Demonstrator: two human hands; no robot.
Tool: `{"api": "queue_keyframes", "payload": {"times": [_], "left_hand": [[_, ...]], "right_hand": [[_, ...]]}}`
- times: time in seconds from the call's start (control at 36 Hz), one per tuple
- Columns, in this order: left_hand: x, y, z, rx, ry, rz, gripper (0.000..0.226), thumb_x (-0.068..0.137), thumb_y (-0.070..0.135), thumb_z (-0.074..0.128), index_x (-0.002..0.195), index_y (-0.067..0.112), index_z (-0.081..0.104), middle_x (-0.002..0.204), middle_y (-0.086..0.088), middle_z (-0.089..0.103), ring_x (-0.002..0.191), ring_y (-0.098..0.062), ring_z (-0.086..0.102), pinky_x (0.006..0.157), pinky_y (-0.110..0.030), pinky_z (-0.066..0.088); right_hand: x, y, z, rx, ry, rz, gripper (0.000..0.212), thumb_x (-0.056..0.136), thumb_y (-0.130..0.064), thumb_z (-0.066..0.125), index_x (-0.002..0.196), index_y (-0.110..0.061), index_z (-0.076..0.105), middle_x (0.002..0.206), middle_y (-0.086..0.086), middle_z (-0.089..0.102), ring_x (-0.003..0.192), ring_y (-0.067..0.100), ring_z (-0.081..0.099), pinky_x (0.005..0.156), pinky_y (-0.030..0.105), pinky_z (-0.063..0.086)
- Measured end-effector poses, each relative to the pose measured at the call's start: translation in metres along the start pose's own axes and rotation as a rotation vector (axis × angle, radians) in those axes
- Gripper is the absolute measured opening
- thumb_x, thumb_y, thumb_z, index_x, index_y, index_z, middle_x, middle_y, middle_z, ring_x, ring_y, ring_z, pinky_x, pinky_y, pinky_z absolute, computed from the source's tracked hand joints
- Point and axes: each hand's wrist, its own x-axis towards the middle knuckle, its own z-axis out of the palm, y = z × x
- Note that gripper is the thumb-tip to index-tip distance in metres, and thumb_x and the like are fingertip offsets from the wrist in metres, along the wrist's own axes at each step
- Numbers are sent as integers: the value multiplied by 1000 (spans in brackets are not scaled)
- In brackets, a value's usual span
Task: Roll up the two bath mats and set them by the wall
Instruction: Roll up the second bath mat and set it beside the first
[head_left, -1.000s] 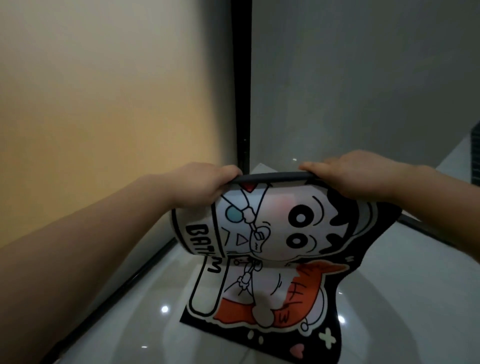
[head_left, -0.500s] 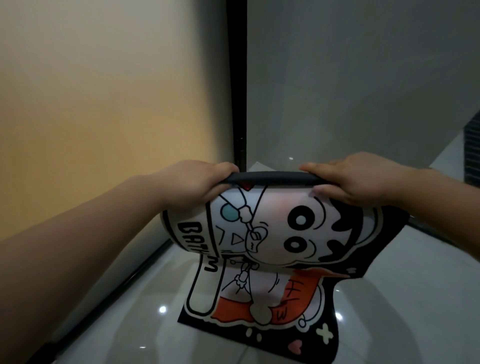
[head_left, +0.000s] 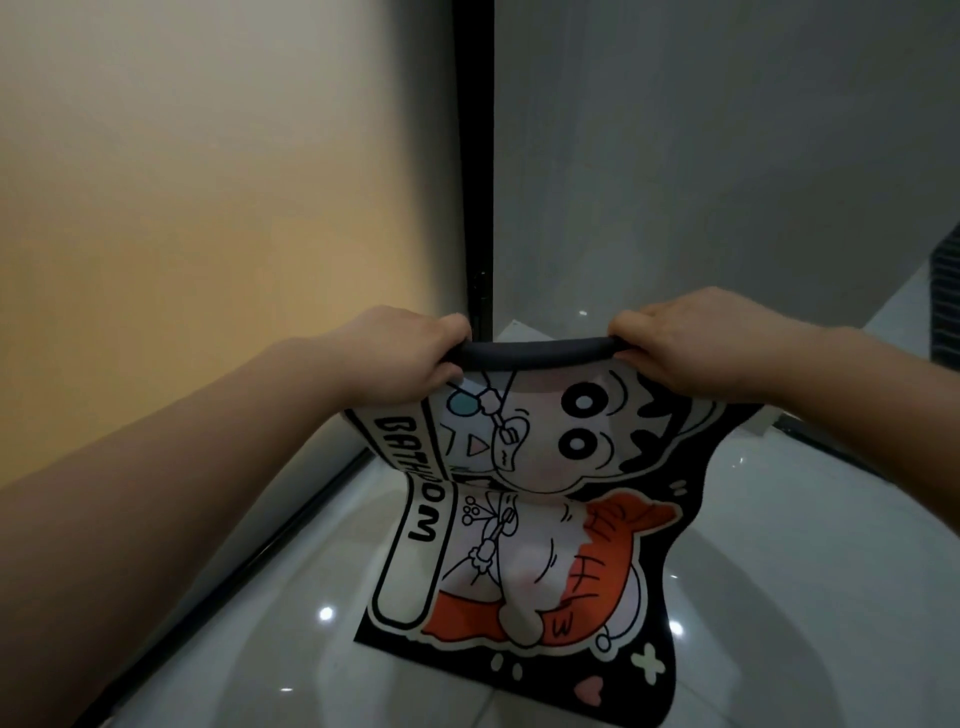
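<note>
A black bath mat (head_left: 540, 519) with a cartoon figure and the word BATHROOM hangs from my hands, its lower end lying on the glossy floor. Its top edge is curled over into a thin dark roll (head_left: 535, 351). My left hand (head_left: 400, 358) grips the left end of that roll and my right hand (head_left: 696, 348) grips the right end. The mat bulges forward below the roll and creases at mid-height. I see only this one mat.
A cream wall (head_left: 208, 208) stands at the left and a grey wall (head_left: 727, 156) at the right, with a black vertical strip (head_left: 472, 156) in the corner. White shiny floor tiles (head_left: 805, 519) spread around the mat. A dark ribbed object (head_left: 945, 306) sits at the far right edge.
The curled top edge has grown into a thicker, more visible roll. Both hands have shifted slightly apart, and more of the mat's lower part shows.
</note>
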Motion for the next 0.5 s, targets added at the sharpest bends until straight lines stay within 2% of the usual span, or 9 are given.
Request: {"api": "queue_keyframes", "payload": {"times": [0.08,0.17,0.25,0.31,0.36,0.44,0.5], "left_hand": [[1,0,-2,19,9,9,15,95,33,46,101,22,38,65,5,43,65,-24,46,63,-34,37],[1,1,-2,-39,0,-1,10,94,26,44,94,23,35,68,0,48,65,-25,49,62,-38,41],[2,3,1,-43,12,-13,7,94,20,41,99,22,36,69,-2,51,62,-23,49,60,-40,43],[3,4,2,-29,14,-9,16,92,18,42,108,22,38,67,0,50,60,-21,49,59,-38,41],[5,7,0,-9,-10,17,21,90,17,44,109,25,41,66,4,48,65,-22,51,60,-35,39],[8,11,-2,-26,-36,3,16,87,12,44,92,27,40,68,5,47,71,-23,50,63,-33,39],[9,13,-2,-51,-23,-26,19,85,8,45,89,26,41,76,0,54,74,-23,53,65,-37,44]], "right_hand": [[3,-4,-3,103,-67,50,15,99,-32,36,98,-18,42,90,2,55,73,22,51,67,38,46],[4,-7,-1,152,-109,91,10,97,-26,38,95,-17,37,77,6,55,68,26,52,65,43,49],[4,-7,3,4,-35,13,15,97,-27,36,109,-18,39,78,3,59,64,24,53,56,36,44],[3,-4,3,-84,1,-32,22,96,-30,35,116,-21,41,84,3,62,67,25,57,55,32,37],[3,-6,2,-121,1,-55,18,94,-30,39,108,-19,43,83,2,61,66,24,53,55,32,35],[5,-15,1,-31,-56,9,10,92,-20,42,91,-19,33,80,2,52,62,21,45,52,32,34],[6,-18,3,30,-109,80,12,91,-13,43,94,-18,33,75,1,51,58,18,46,47,32,35]]}}
